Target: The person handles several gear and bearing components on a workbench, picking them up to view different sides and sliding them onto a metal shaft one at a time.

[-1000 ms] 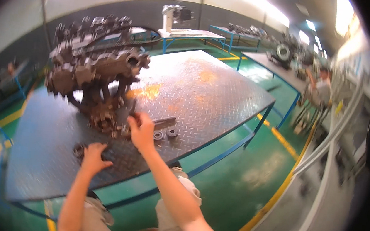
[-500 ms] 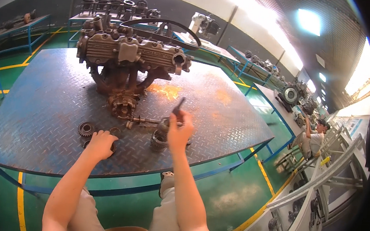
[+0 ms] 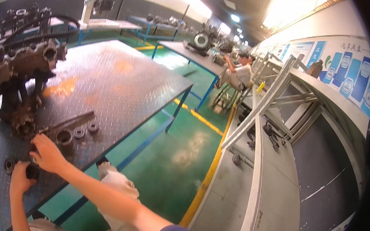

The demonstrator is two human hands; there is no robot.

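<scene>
Okay so the dark round part [image 3: 32, 172] is on the table [image 3: 134, 80] right by my left hand [image 3: 21, 180], the nearer one, thumb and fingers half curled; can't tell if I've actually got it. My right hand [image 3: 48, 157] is just up and right, fingers bent, contents hidden. Toothed gear [image 3: 9, 166] on the left, long shaft [image 3: 71, 120] beyond, slanting away rightward.

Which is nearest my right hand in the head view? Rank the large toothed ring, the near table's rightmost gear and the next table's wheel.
1. Large toothed ring: just beyond the right hand, slightly right.
2. Rightmost gear: farther right, ending the row.
3. Wheel: far ahead to the right, on the next table.
</scene>
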